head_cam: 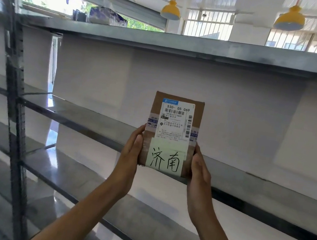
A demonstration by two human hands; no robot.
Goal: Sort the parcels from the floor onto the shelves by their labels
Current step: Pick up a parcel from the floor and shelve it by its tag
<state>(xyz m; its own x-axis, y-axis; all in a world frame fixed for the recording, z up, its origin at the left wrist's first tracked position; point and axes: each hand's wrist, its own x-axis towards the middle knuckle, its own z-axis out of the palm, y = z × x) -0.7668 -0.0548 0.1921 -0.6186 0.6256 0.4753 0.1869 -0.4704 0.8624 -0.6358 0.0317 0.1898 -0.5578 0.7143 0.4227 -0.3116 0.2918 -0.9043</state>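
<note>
Holding parcel (172,135) upright | left hand (129,153), right hand (200,169) clamped on its sides

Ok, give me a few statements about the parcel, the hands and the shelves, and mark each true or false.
1. Both hands hold the parcel, left hand and right hand on opposite sides. True.
2. The parcel lies flat on a shelf. False: it is held upright in front of the shelves.
3. A handwritten note is stuck below the printed label. True.
4. The middle shelf is full of parcels. False: no parcels show on it.
5. Wrapped goods sit on the top shelf. True.
</note>
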